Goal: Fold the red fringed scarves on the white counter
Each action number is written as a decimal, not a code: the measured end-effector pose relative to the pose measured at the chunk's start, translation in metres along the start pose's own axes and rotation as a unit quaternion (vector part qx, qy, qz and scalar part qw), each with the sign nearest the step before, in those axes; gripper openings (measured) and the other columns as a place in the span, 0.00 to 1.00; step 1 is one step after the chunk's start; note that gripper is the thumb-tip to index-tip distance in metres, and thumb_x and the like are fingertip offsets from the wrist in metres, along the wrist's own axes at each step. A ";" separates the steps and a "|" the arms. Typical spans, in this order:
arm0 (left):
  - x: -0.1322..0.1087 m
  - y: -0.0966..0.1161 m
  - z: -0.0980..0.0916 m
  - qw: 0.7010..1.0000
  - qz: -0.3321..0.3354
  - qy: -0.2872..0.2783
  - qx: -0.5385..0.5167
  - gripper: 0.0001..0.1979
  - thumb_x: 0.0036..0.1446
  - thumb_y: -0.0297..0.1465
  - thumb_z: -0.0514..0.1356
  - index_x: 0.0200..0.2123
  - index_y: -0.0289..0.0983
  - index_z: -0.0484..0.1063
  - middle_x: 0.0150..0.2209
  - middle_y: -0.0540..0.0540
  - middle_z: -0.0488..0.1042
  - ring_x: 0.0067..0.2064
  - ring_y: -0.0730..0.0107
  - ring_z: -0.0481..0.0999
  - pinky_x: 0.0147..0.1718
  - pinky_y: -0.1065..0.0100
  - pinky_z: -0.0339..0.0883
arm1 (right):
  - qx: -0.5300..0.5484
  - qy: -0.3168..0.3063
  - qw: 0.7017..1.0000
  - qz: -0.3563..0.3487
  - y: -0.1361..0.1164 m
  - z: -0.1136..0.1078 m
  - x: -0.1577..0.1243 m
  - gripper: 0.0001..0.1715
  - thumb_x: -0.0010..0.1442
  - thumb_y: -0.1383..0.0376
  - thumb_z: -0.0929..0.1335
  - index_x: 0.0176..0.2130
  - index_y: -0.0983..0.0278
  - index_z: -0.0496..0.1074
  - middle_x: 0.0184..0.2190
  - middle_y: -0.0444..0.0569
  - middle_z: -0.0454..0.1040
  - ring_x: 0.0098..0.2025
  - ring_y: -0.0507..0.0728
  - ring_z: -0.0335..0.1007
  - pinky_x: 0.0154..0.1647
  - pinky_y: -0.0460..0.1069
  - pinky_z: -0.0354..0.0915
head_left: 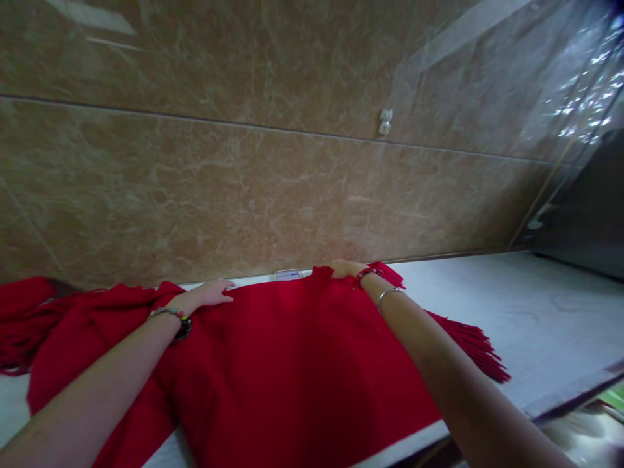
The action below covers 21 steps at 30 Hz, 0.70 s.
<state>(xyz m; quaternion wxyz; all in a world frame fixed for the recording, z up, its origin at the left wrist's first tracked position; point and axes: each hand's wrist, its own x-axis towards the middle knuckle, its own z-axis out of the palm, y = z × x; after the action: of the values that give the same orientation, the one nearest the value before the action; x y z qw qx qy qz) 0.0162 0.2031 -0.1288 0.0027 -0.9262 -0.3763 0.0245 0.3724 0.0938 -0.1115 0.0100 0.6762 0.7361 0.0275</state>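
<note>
A wide red scarf [292, 364] with a fringed end lies spread over the white table and hangs past its front edge. My left hand [212, 294] rests on the scarf's far edge, its thumb and fingers apart. The fabric beneath my left wrist is rumpled into folds. At the same far edge, further right, my right hand [345, 268] is closed on the scarf, where the cloth bunches up a little by the fingertips. Dark red fringe [475, 348] pokes out to the right from under my right forearm.
Behind the white table [487, 292] rises a brown marbled wall [244, 201] with a small white fitting [385, 122]. A phone [287, 275] lies between scarf and wall. More bunched red cloth [24, 318] is at far left. A dark panel [585, 201] stands at right.
</note>
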 end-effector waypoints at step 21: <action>-0.108 0.000 -0.106 0.981 0.114 0.109 0.111 0.14 0.54 0.31 0.49 0.35 0.29 0.70 0.35 0.41 0.70 0.37 0.69 0.67 0.40 0.72 0.59 | -0.069 0.066 0.994 -0.052 0.022 -0.083 -0.152 0.14 0.58 0.67 0.60 0.39 0.67 0.72 0.37 0.56 0.74 0.38 0.56 0.68 0.40 0.47 0.60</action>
<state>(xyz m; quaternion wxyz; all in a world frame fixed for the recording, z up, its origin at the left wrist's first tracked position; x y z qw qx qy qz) -0.0561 0.1287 -0.0185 0.1437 -0.9539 -0.2611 -0.0345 0.4034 -0.0580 -0.0309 0.0091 0.6314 0.7657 0.1221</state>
